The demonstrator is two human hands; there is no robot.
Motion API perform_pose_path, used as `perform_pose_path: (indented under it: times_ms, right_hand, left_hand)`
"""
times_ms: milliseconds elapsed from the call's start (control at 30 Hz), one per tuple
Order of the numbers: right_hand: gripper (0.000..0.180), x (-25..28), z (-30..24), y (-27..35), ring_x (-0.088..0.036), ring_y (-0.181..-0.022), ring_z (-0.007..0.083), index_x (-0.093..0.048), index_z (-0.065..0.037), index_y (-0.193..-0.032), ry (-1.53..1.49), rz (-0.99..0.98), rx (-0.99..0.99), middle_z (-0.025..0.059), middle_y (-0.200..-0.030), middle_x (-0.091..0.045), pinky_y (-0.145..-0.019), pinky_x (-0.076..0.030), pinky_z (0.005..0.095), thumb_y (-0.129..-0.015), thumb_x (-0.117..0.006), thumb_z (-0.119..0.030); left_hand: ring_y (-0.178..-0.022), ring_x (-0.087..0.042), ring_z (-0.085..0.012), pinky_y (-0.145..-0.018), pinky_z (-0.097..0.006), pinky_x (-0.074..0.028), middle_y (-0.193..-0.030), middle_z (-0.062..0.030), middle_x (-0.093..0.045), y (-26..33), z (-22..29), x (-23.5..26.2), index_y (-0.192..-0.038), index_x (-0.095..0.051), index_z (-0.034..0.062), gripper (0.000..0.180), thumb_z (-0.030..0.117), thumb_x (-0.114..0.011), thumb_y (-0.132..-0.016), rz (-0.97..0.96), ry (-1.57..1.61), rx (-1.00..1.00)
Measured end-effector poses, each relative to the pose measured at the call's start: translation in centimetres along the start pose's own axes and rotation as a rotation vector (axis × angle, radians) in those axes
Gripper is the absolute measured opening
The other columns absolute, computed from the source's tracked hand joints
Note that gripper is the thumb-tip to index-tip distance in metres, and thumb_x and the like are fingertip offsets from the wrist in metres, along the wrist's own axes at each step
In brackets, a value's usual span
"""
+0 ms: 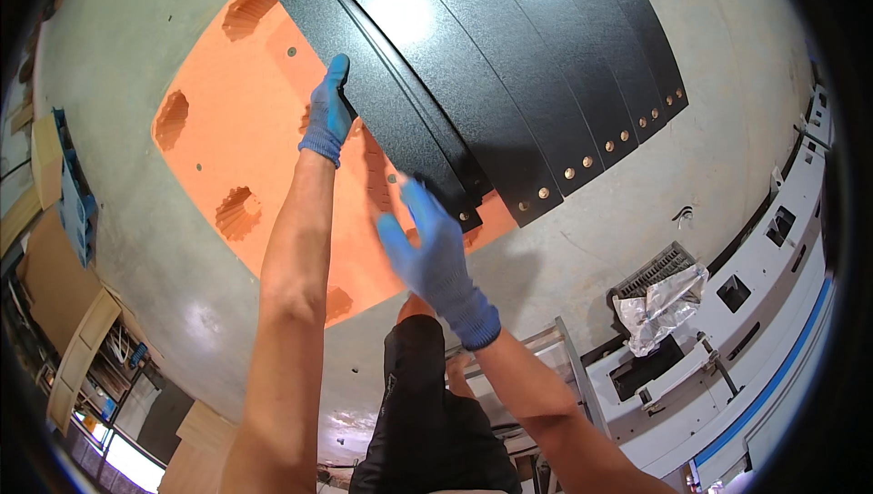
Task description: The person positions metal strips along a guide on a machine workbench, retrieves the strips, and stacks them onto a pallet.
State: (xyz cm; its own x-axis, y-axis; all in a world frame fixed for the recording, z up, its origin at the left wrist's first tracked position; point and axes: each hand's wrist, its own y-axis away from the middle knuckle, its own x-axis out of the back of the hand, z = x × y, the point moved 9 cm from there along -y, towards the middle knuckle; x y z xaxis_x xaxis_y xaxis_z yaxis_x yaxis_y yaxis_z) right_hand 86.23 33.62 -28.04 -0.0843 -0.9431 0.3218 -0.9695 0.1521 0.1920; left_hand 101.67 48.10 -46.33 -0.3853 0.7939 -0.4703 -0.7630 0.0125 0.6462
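Bare forearms (292,312) stretch up toward an orange pallet (241,107), above black shorts (436,421) at its near edge. On the pallet lie several black panels (523,75), side by side or overlapping, covering its right part and sticking out past its right edge. Gold-coloured round spots (569,174) run along their near ends. The leftmost panel (409,144) crosses the middle of the pallet at a slant, with a long dark gap between it and its neighbour.

Left hand (327,116), in a blue knitted glove, grasps the outer edge of that leftmost panel over the middle of the pallet; how far its fingers reach underneath is hidden. Right hand (432,253), gloved alike and blurred, is over the pallet's near edge with fingers spread, grasping nothing visible, close to the panel's near corner; whether it touches the panel cannot be told.

Left of the panels, the pallet's bare part shows dark ribbed hollows (238,212). Right of the pallet, on the floor (582,257) side, a clear plastic bag (664,312) lies against a dark grille (653,268), beside a pale metal frame (727,348) with a blue stripe. Far left of the pallet stand wooden boards (80,348).
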Motion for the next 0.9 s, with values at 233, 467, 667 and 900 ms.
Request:
perform_pose_path:
  times_ms: [233,467,667,900]
  right_hand:
    - [0.049,0.5,7.8,10.8,-0.063,-0.108,0.0265,-0.048,0.009,-0.126,-0.001,-0.078,-0.337,0.0208,-0.115,-0.063,-0.088,-0.05,0.0322,-0.083,-0.066,-0.006]
    - [0.046,1.1,9.1,12.5,-0.067,-0.098,0.0307,-0.054,0.009,-0.12,-0.075,-0.057,-0.425,0.024,-0.108,-0.064,-0.081,-0.054,0.0362,-0.081,-0.067,-0.012]
    - [0.051,0.2,8.4,12.2,-0.064,-0.105,0.0213,-0.047,0.01,-0.129,-0.089,-0.207,-0.402,0.0189,-0.117,-0.062,-0.086,-0.051,0.0289,-0.085,-0.066,-0.008]
    - [0.045,1.8,12.7,15.4,-0.063,-0.093,0.013,-0.052,0.006,-0.127,-0.089,-0.193,-0.597,0.0134,-0.103,-0.066,-0.079,-0.05,0.0259,-0.086,-0.064,-0.011]
  left_hand:
    - [-0.104,-0.05,-0.0191,-0.094,-0.03,-0.041,-0.118,-0.0073,-0.056,-3.9,-0.6,3.1,-0.124,-0.055,0.0026,0.057,0.048,-0.061,-0.089,0.104,-0.212,-0.048]
    - [-0.081,-0.053,-0.0146,-0.068,-0.029,-0.046,-0.106,-0.0055,-0.059,-4.7,-3.6,1.0,-0.122,-0.055,0.0017,0.064,0.058,-0.052,-0.091,0.027,-0.489,0.104]
    - [-0.115,-0.05,-0.0305,-0.1,-0.036,-0.037,-0.123,-0.0219,-0.054,-6.4,-2.5,2.4,-0.129,-0.046,-0.0118,0.099,0.075,-0.047,-0.081,0.113,-0.747,0.008]
    - [-0.061,-0.042,-0.011,-0.054,-0.028,-0.034,-0.064,0.0008,-0.042,-4.3,-0.1,2.9,-0.07,-0.052,0.011,0.063,0.073,-0.052,-0.08,0.333,-0.987,-0.054]
